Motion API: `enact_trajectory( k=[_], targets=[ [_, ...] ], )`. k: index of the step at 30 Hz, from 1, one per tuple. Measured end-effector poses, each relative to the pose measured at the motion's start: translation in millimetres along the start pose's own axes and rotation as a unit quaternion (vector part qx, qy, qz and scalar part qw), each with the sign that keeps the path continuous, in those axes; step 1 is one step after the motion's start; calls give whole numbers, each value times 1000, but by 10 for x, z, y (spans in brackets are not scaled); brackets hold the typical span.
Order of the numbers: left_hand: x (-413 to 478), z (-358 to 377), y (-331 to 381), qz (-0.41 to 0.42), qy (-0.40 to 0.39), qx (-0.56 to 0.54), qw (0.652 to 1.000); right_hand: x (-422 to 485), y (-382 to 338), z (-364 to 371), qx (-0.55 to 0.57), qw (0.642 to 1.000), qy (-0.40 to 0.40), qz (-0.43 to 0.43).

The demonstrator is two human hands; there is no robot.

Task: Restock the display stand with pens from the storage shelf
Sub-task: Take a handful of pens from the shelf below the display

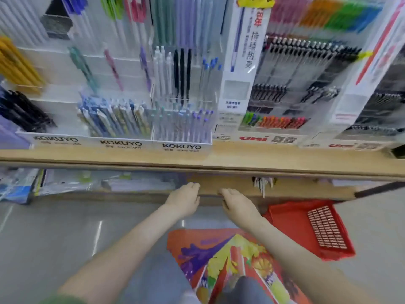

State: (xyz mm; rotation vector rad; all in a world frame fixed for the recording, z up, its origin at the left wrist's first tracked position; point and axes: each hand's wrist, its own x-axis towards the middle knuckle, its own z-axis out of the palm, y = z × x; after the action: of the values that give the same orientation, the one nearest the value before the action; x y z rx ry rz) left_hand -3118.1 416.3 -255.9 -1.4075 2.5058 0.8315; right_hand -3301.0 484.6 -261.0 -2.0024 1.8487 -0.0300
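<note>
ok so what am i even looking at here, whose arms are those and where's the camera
No machine here: it is one picture from a wide-angle camera worn on a person's head, looking forward and down. The bare arms are that person's own. The left hand and right hand reach side by side toward the lower storage shelf, under the wooden display shelf. Their fingertips are out of sight, so I cannot tell whether they hold anything. Above are pen displays: the KOKUYO stand and the uni stand. A few pens show on the lower shelf, right of the hands. On the floor sit a red basket and a colourful bag.
</note>
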Motion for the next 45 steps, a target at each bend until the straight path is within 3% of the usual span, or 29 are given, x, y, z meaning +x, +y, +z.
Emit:
enact_trajectory(
  k=[9,11,16,21,27,33,36,38,39,41,42,43,45],
  targets=[
    [1469,1814,452,-88,47,-80,992,823,1646,1366,2,995,-45,83],
    [1860,2162,353,-97,64,-85,990,1151,1873,1804,32,994,-15,104],
    [2838,2782,-66,-47,197,-81,976,1797,2493,2508,-8,987,129,93],
    [3374,3103,-218,-43,194,3,980,2133,2853,2777,-17,974,190,122],
    [3547,3179,-236,-10,238,72,969,2163,2889,2837,-52,954,293,27],
    [3484,3082,-227,17,249,-61,966,2232,2913,2806,90,930,349,72],
    [3482,3013,-218,6,241,-202,949,2347,2929,2732,148,902,395,87],
    [3496,2957,-182,-10,247,-356,901,2350,2933,2709,269,865,402,134],
    [3517,2930,-153,-14,240,-472,848,2319,2883,2700,349,837,393,151],
    [3573,2848,-72,-28,190,-701,686,2221,2732,2706,449,810,358,118],
    [3610,2808,-47,-39,169,-769,616,2165,2653,2715,446,826,337,72],
    [3652,2776,-40,-46,166,-801,574,2121,2587,2733,419,852,312,23],
    [3703,2727,-74,-45,187,-824,534,2116,2524,2718,341,894,287,-46]
  ],
)
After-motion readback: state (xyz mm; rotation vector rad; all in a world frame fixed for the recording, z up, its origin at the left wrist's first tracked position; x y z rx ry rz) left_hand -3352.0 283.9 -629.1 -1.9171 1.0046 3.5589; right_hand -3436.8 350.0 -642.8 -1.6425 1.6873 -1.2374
